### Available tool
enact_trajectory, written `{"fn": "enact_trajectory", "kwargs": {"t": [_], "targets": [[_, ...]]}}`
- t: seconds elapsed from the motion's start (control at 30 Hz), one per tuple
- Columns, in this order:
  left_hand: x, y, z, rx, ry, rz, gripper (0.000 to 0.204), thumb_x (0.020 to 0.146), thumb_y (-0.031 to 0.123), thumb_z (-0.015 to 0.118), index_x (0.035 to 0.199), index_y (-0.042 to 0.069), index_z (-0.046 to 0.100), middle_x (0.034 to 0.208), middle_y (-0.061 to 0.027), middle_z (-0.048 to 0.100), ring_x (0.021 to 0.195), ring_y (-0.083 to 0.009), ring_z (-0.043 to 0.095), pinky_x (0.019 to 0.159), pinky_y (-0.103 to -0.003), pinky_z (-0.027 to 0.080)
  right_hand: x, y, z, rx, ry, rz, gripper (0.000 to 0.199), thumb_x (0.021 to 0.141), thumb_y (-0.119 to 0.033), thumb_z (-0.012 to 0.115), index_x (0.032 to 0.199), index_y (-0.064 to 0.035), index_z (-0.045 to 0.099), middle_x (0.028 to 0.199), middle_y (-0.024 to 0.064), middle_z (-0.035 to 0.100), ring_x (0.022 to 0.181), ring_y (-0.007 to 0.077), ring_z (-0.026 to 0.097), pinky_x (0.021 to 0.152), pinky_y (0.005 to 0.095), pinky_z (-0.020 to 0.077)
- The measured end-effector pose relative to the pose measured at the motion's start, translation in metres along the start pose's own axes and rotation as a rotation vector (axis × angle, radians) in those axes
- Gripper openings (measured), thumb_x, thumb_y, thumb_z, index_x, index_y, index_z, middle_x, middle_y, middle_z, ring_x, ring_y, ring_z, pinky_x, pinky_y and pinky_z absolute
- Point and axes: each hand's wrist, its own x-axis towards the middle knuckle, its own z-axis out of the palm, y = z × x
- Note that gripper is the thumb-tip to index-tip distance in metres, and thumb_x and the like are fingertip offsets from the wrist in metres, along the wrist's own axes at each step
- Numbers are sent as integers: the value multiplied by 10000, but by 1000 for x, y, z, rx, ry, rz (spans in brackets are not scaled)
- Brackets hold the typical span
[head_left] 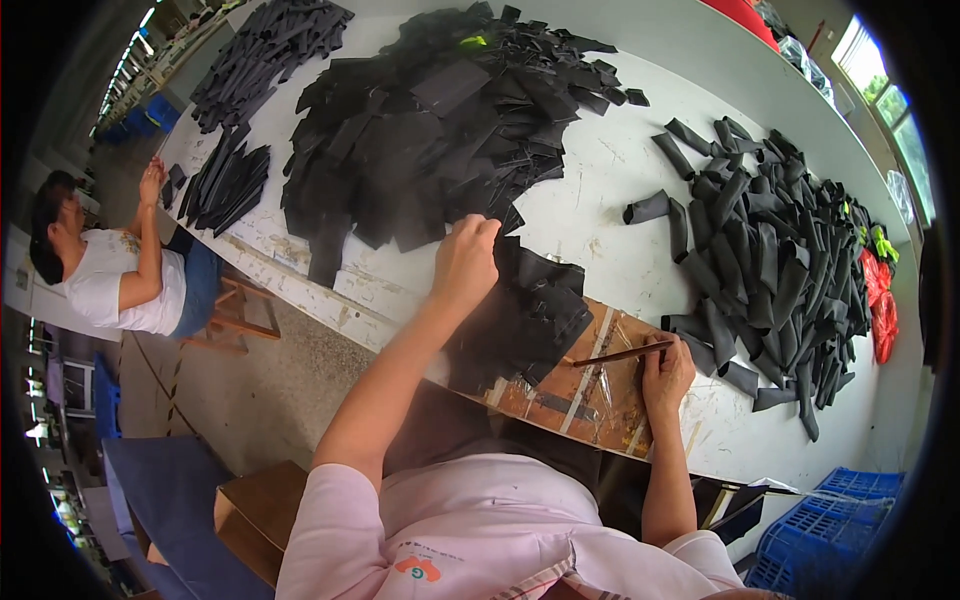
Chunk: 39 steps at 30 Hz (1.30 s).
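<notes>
My left hand [467,262] is closed, its fingertips pinched at the near edge of a large heap of flat black fabric pieces [400,140]; the piece between them is mostly hidden. Under and beside that wrist, a spread of overlapping black pieces [540,320] lies partly on a brown board [620,400] with pale tape strips. In my right hand [668,378], over the board's right end, is a slim dark brown stick [625,354], its far end pointing left toward the spread pieces.
Rolled black fabric tubes [755,260] are heaped on the right of the white table [610,170], by a red plastic bag [878,305]. Narrow black strips [230,185] lie far left, near a seated person [130,260]. Blue crates [825,525] stand at lower right.
</notes>
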Motion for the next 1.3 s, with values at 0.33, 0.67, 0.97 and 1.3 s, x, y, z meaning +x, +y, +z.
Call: {"fn": "enact_trajectory", "kwargs": {"t": [0.33,0.67,0.97,1.3], "targets": [[63,-20,40,367,-295,423,68,626,-17,566,669,30,591,717,-144,580,730,-287,574,669,-365,472,-1,4,2,-27,18,38,59,772,-113,554,756,-57,546,675,103,544,644,285,524,565,379,407],[71,-5,7,75,-91,219,83,679,36,552,738,-15,581,701,-174,598,692,-342,588,637,-402,463,3,1,-1,-6,2,62,69,772,-129,552,761,-61,554,690,90,562,662,275,533,567,383,408],[70,12,-82,-1072,-205,-637,73,741,27,570,813,15,579,767,-32,601,656,-77,550,595,-206,453,-6,6,-3,-8,14,62,70,772,-130,555,754,-63,558,676,92,558,642,278,536,556,377,409],[-44,-9,-45,-544,-267,-712,288,790,119,561,1033,-27,513,838,-101,574,770,-214,562,652,-314,461,6,3,2,-7,4,57,92,785,-155,552,761,-66,560,673,96,560,647,282,542,565,379,413]]}}
